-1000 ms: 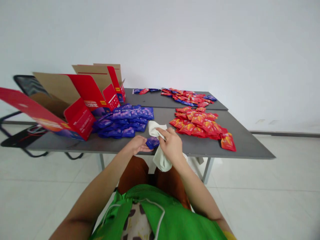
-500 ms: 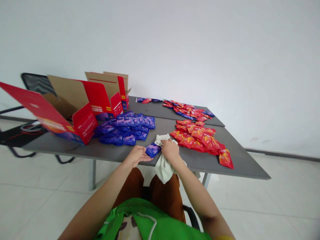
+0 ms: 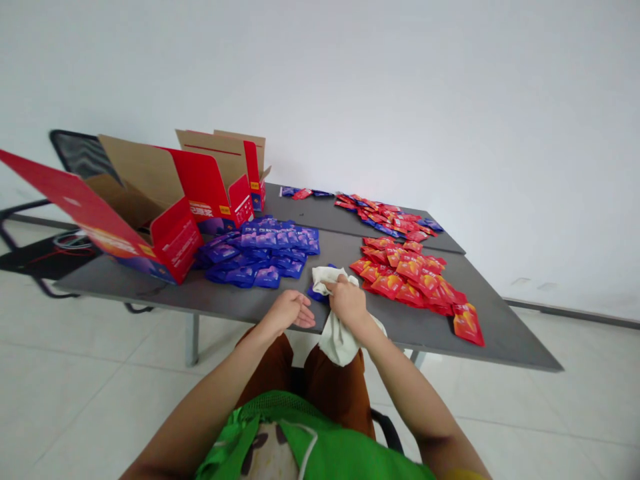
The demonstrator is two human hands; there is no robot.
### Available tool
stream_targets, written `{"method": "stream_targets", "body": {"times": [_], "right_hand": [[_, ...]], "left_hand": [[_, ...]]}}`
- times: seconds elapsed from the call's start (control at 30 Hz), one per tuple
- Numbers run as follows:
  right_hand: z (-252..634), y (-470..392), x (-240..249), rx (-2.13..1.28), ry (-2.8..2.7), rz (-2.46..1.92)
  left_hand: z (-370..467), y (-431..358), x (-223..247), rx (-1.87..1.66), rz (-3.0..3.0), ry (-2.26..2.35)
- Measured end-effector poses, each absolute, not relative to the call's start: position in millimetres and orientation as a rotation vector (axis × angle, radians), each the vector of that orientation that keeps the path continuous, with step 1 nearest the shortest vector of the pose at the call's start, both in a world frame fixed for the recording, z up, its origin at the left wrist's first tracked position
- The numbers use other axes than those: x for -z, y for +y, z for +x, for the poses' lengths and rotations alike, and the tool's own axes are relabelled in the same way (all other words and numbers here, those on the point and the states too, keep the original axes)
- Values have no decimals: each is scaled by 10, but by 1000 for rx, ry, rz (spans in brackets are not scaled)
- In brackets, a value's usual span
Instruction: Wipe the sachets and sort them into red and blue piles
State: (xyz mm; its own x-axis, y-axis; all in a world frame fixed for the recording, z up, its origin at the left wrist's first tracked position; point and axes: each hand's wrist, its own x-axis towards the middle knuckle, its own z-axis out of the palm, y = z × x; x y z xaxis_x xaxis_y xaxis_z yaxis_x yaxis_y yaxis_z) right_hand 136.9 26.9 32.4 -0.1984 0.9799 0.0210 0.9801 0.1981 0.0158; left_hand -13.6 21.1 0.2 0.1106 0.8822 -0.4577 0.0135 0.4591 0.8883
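Note:
A white cloth [image 3: 339, 340] is bunched in my right hand [image 3: 347, 303], and part of it hangs over the table's front edge. Under the cloth lies a single blue sachet [image 3: 316, 294], mostly covered. My left hand [image 3: 293, 311] is just left of it, holding nothing, its fingers stretched out and palm turned inward. A heap of blue sachets [image 3: 260, 257] lies beyond my left hand. To the right of the cloth is a pile of red sachets [image 3: 405, 273], with one red sachet [image 3: 469, 325] at its near right end.
Open red cardboard boxes [image 3: 175, 243] stand along the left of the grey table [image 3: 240, 305]. Farther back are mixed red and blue sachets [image 3: 385, 217] and a small row of sachets [image 3: 304, 193]. A black chair [image 3: 83, 157] stands behind the boxes at left.
My left hand has let go of the blue sachet and moved slightly away. The cloth in my right hand now covers most of that sachet. The whole view has shifted a little.

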Motion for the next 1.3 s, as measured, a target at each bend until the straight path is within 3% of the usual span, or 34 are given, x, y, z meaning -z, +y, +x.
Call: {"method": "stream_targets", "body": {"times": [0.17,0.33,0.5,0.7,0.9,1.13,1.3], "right_hand": [[1434,401,-366,-36,-2442,-1984],[1745,441,-407,-235,-2375,-1672],[1739,488,-411,-226,-2535,-1534],[1485,658,-404,-71,-2662,-1750],[1512,792,-518,80,-2408,-2009],[1705,522,-447,-75,-2757,-1498],[1573,537,-379,54,-2743,-1687]], "left_hand": [[-14,59,61,-1067,1134,1520],[68,-149,286,-1416,1940,1887],[81,-192,311,-1079,2438,1879],[229,-114,9,-524,2409,2087],[316,-115,-28,-451,2389,2143],[227,-100,-25,-438,2371,2134],[224,-69,-62,-411,2358,2131]]}}
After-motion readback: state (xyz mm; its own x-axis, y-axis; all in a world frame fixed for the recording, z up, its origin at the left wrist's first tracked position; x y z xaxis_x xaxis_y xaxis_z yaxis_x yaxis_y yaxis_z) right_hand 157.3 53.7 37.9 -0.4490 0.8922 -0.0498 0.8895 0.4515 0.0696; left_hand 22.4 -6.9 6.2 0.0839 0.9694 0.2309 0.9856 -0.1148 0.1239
